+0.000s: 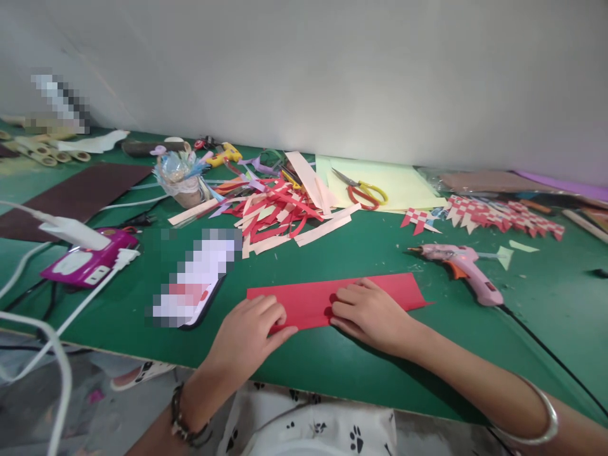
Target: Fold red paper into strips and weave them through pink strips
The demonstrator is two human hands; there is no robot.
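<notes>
A sheet of red paper [308, 304], folded into a long strip, lies on the green table in front of me. My left hand [254, 329] is at its left end, fingers curled over the paper and thumb along the near edge. Nearer the strip's right half, my right hand [368, 313] also has bent fingers pressed onto it, the thumb by the near edge. Both hands hold the paper against the tabletop. Its right end looks slightly uneven, with a thin point of the lower layer sticking out. The fingertips are partly hidden.
A phone [197, 282] lies left of the paper, a pink glue gun [460, 266] to the right. Behind are a heap of paper strips [280, 209], scissors [363, 190] on pale sheets, and woven red-and-white pieces [503, 215]. A purple power strip [92, 259] trails cables at left.
</notes>
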